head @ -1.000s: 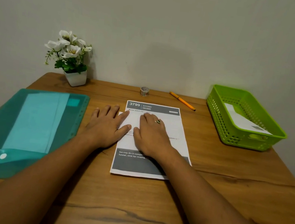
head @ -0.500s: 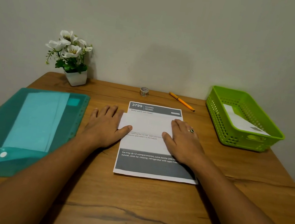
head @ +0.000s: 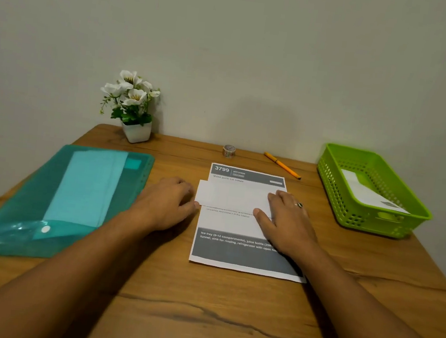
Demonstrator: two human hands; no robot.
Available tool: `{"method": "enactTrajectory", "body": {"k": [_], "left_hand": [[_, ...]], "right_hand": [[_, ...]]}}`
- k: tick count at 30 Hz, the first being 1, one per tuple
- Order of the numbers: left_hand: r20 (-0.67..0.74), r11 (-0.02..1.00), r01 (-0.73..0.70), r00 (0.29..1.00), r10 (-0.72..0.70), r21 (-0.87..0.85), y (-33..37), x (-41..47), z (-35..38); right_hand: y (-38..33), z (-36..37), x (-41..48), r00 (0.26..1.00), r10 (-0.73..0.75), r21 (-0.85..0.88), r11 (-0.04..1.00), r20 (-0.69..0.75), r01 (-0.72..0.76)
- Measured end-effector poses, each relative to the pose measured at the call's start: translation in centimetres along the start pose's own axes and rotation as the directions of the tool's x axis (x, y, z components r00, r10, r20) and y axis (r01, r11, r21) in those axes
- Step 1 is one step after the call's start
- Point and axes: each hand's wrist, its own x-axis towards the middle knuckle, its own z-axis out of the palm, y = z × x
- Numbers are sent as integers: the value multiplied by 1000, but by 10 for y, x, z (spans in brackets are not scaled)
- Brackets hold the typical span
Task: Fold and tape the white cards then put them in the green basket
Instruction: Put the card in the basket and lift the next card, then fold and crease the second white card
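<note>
A folded white card [head: 232,196] lies across a printed sheet [head: 237,252] in the middle of the wooden table. My left hand [head: 167,204] is at the card's left edge, fingers bent down onto that edge and thumb tip at the lower left corner, pinching it. My right hand [head: 285,221], with a ring on it, lies flat on the card's right end, thumb along its lower edge. The green basket [head: 335,182] stands at the right and holds one folded white card [head: 365,193]. A small roll of tape [head: 229,151] sits behind the sheet near the wall.
A teal plastic folder [head: 29,201] with paper inside lies at the left. A white pot of flowers [head: 136,130] stands at the back left. An orange pen [head: 282,165] lies between the tape and the basket. Bare wood stretches along the table's near edge.
My right hand has slid from the card's middle to its right end. My left hand has drawn back to the left edge and its fingers have curled. The view has shifted slightly.
</note>
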Motion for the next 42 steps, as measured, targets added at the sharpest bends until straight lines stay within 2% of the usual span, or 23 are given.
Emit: {"method": "enactTrajectory", "body": {"k": [4,9,15,18,22,24,26,29,32,38,42], "left_hand": [[-139,987,34,989,-56,-159,-21,-33,-28],[-198,970,144,963,-183,-198,-83,-77,-50],[-81,929,360,927,-367,-87,-160,-139,-64],[-46,909,404,911,-410,-102,-177,-158,-59],[-56,905,380,916,-397,-192,-175,-165,-60],[-5,864,379,915,-404,-333,-181,-170,-66],[86,843,344,936,-340,-414,-192,-174,-69],[185,888,324,943,-277,-325,-198,-183,-63],[37,954,227,974,-224,-199,-201,-186,-53],[-194,990,108,977,-90,86,-205,-187,-40],[-254,991,93,965,-67,91,-204,-190,-37]], "right_hand": [[-28,-10,-3,995,-96,-25,995,-41,95],[-108,-7,-4,959,-282,127,952,2,280],[-218,10,-9,821,-564,220,815,85,537],[-264,15,-13,777,-622,305,762,100,571],[-298,18,-12,718,-668,352,732,196,584],[-303,19,-11,735,-645,413,740,210,531],[-301,20,-7,760,-613,466,749,217,471],[-296,22,-4,734,-618,474,755,282,454],[-295,24,-8,677,-668,377,740,310,558],[-299,27,-15,681,-717,258,694,153,672],[-304,24,-20,638,-760,161,650,123,743]]}}
